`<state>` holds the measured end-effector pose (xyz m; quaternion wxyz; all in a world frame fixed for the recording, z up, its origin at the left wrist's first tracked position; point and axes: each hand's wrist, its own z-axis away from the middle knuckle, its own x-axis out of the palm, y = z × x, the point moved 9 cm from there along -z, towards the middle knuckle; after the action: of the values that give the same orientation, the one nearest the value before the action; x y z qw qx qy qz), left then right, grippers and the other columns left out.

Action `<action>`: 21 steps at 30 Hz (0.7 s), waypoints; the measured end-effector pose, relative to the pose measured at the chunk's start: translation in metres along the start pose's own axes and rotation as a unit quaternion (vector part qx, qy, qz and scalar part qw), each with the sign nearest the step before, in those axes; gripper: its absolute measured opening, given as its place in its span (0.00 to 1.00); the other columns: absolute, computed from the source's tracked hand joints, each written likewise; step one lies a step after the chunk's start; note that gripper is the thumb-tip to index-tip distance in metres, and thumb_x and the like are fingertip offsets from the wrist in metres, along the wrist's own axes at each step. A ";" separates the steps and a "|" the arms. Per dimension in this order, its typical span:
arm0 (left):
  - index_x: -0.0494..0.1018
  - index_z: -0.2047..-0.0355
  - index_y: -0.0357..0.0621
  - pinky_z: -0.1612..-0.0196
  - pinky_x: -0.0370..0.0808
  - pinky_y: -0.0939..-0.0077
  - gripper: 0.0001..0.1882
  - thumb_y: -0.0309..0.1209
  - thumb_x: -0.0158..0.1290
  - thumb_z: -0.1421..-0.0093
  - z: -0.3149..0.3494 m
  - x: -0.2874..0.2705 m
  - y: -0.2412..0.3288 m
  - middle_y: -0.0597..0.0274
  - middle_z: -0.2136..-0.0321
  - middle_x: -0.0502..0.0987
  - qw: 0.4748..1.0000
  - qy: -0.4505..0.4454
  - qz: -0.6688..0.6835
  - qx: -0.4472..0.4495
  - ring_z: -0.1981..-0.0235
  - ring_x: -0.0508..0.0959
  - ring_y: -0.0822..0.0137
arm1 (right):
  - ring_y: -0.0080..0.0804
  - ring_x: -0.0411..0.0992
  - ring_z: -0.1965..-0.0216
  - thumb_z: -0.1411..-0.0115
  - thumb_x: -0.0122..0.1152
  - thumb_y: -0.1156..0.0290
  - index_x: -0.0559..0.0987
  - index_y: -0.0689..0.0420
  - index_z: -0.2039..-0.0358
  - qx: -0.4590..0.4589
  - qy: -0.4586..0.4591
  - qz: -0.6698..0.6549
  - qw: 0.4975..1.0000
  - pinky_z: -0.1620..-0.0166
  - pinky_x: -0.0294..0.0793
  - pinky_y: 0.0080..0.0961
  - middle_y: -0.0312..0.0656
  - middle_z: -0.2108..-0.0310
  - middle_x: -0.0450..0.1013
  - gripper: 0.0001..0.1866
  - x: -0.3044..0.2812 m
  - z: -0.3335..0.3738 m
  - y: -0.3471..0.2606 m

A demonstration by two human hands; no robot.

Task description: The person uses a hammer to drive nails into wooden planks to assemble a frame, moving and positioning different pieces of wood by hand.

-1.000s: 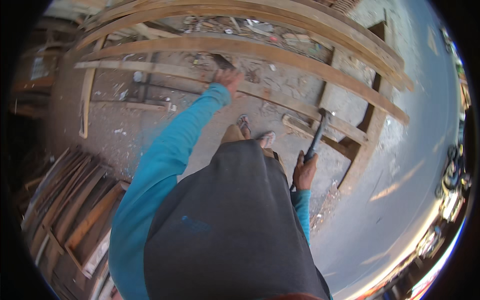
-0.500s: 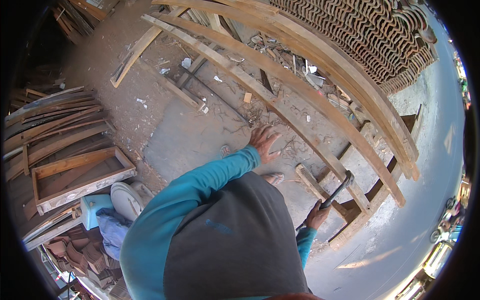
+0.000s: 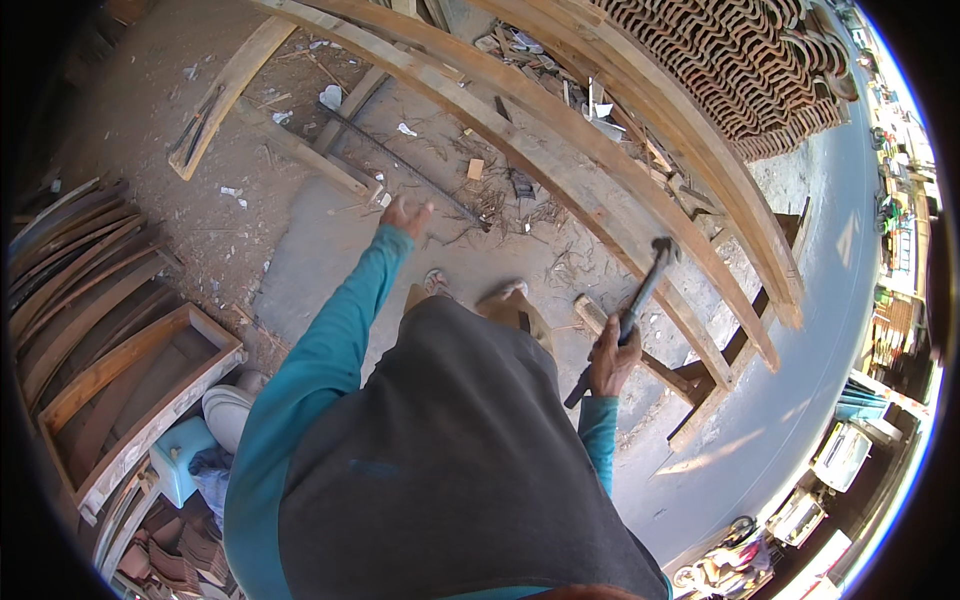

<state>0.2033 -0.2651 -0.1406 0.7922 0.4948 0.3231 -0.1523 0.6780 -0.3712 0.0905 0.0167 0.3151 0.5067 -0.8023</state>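
Head cam view: the right hand [image 3: 610, 362] has its fingers wrapped around a hammer [image 3: 646, 288], butt end poking out below the fist, head angled up ahead of it. The head overlaps the near beam [image 3: 590, 207] in the picture, but I honestly can't tell if they're touching. Left hand [image 3: 405, 216] is holding nothing, fingers loose and kinda blurry, out in front of the body and well apart from the hammer.

What could go wrong? Biggest one imo is the plank [image 3: 655, 368] just beside the right hand. A low or sloppy swing could bang the knuckles on it, simply because there's so little room there. A loose grip would be the other worry: the feet [image 3: 437, 283] are below and between the two hands, in open sandals, so a dropped hammer could land on toes.

Over by the left hand, a dark rod [image 3: 412, 170] lies on the floor [image 3: 325, 240] just ahead of it, with a timber [image 3: 318, 163] close to its left. Stepping that way without looking could mean a trip. Same deal with the scraps [image 3: 560, 262] between the left hand and the near beam, which could roll underfoot.
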 end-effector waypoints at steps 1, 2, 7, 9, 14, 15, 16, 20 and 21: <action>0.67 0.42 0.27 0.45 0.74 0.62 0.46 0.56 0.63 0.48 -0.022 -0.012 0.030 0.39 0.51 0.77 0.998 0.017 0.057 -0.010 0.49 0.78 0.47 | 0.19 0.63 0.83 0.33 0.59 0.54 0.72 0.60 0.66 -0.017 -0.023 -0.022 0.999 0.80 0.63 0.20 0.33 0.82 0.65 0.19 0.016 0.004 -0.032; 0.66 0.41 0.26 0.46 0.75 0.62 0.47 0.57 0.62 0.47 -0.050 -0.021 0.046 0.38 0.52 0.78 0.995 0.005 0.103 -0.014 0.50 0.78 0.47 | 0.18 0.63 0.81 0.33 0.59 0.57 0.72 0.61 0.64 -0.034 -0.053 -0.045 0.997 0.77 0.64 0.20 0.33 0.81 0.66 0.17 0.032 0.007 -0.062; 0.62 0.40 0.22 0.47 0.77 0.63 0.54 0.65 0.57 0.46 -0.166 -0.029 0.070 0.34 0.51 0.77 0.956 0.079 0.271 -0.074 0.51 0.79 0.45 | 0.21 0.66 0.79 0.32 0.57 0.58 0.72 0.61 0.60 -0.194 -0.094 -0.103 0.971 0.75 0.65 0.23 0.34 0.79 0.68 0.16 0.084 0.000 -0.170; 0.61 0.41 0.18 0.44 0.76 0.63 0.59 0.71 0.52 0.47 -0.182 -0.041 0.096 0.32 0.48 0.75 0.974 0.108 0.126 -0.157 0.48 0.77 0.43 | 0.22 0.66 0.79 0.31 0.55 0.58 0.70 0.61 0.58 -0.278 -0.079 -0.103 0.952 0.75 0.66 0.24 0.35 0.79 0.68 0.17 0.105 -0.016 -0.175; 0.59 0.43 0.13 0.41 0.72 0.61 0.64 0.76 0.47 0.48 -0.243 -0.047 0.071 0.28 0.45 0.72 0.973 0.058 0.094 -0.201 0.43 0.73 0.41 | 0.62 0.69 0.72 0.30 0.51 0.53 0.69 0.65 0.59 -0.181 -0.248 0.174 0.935 0.65 0.71 0.46 0.63 0.74 0.71 0.23 0.210 -0.065 -0.083; 0.59 0.44 0.11 0.41 0.72 0.61 0.65 0.76 0.46 0.49 -0.250 -0.041 0.051 0.28 0.45 0.71 0.965 -0.013 0.129 -0.228 0.43 0.73 0.42 | 0.62 0.69 0.72 0.30 0.51 0.53 0.69 0.65 0.59 -0.187 -0.262 0.175 0.930 0.65 0.71 0.46 0.63 0.74 0.71 0.23 0.214 -0.064 -0.088; 0.59 0.44 0.11 0.41 0.72 0.61 0.65 0.76 0.46 0.49 -0.256 -0.034 0.065 0.28 0.45 0.71 0.964 -0.017 0.132 -0.228 0.43 0.73 0.42 | 0.57 0.70 0.73 0.30 0.50 0.51 0.70 0.64 0.60 -0.165 -0.262 0.191 0.931 0.66 0.70 0.45 0.60 0.75 0.71 0.24 0.210 -0.072 -0.091; 0.56 0.42 0.17 0.49 0.77 0.60 0.58 0.65 0.59 0.49 -0.260 -0.066 0.079 0.34 0.52 0.76 0.961 0.197 0.123 -0.148 0.53 0.79 0.45 | 0.38 0.71 0.76 0.31 0.51 0.48 0.71 0.63 0.65 -0.082 -0.289 0.111 0.947 0.70 0.69 0.38 0.49 0.78 0.71 0.26 0.195 -0.073 -0.088; 0.55 0.41 0.21 0.48 0.76 0.59 0.54 0.60 0.62 0.48 -0.265 -0.076 0.067 0.36 0.51 0.76 0.951 0.222 0.165 -0.137 0.52 0.79 0.46 | 0.29 0.68 0.77 0.32 0.52 0.46 0.71 0.62 0.66 -0.100 -0.275 0.113 0.949 0.72 0.67 0.34 0.41 0.80 0.68 0.26 0.196 -0.077 -0.078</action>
<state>0.0882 -0.0063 -0.1244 0.7746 0.4490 0.4229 0.1400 0.5319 -0.2122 0.0281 0.2773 0.1339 0.5212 -0.7959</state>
